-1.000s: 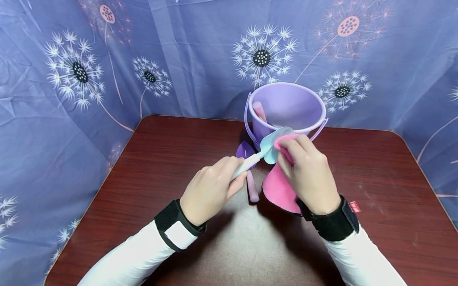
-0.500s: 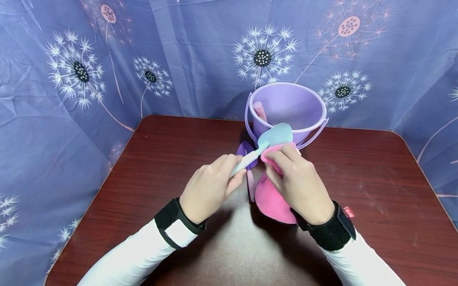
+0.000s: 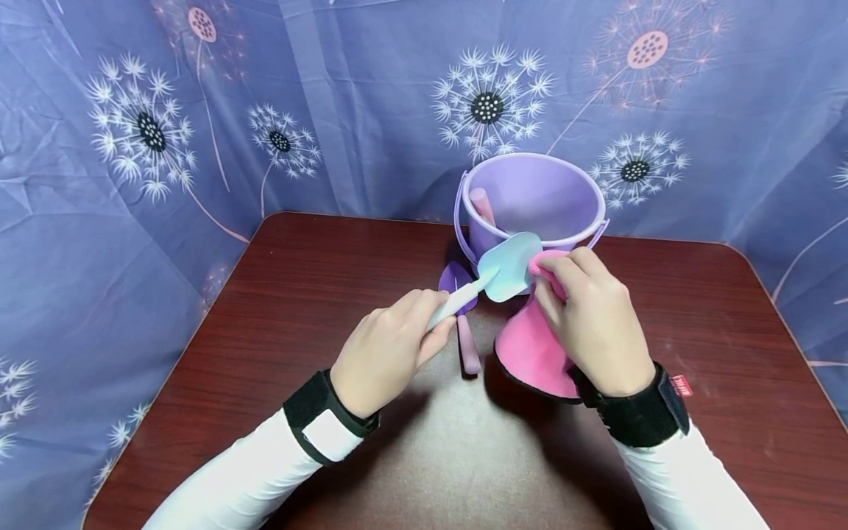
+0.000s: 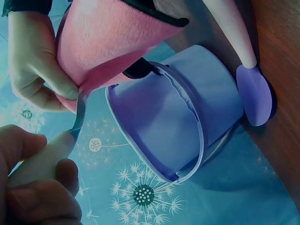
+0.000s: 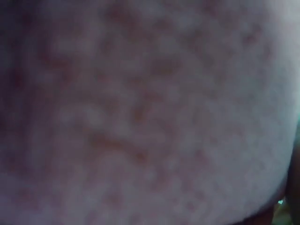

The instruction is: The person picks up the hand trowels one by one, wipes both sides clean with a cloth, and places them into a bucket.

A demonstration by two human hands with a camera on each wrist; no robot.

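Note:
My left hand (image 3: 391, 346) grips the white handle of a toy shovel (image 3: 510, 266) with a light blue blade, held up over the table. My right hand (image 3: 596, 316) pinches a pink cloth (image 3: 536, 350) with a dark edge at the right rim of that blade; the rest of the cloth hangs below the fingers. In the left wrist view the cloth (image 4: 108, 42) meets the blade's edge (image 4: 80, 110), and the left fingers (image 4: 42, 201) wrap the handle. The right wrist view is a blur, filled by something close to the lens.
Behind the hands stands a purple bucket (image 3: 536, 188) with a pink handle (image 3: 481, 205) sticking up inside it. A purple toy shovel (image 3: 467, 342) lies on the dark red wooden table (image 3: 298, 280), in front of the bucket. Blue dandelion-print fabric (image 3: 371, 96) hangs around the table.
My right hand moved with the cloth down and left along the blade, then back up and right to the blade's right edge. The left hand stayed nearly still; the blade tilted slightly.

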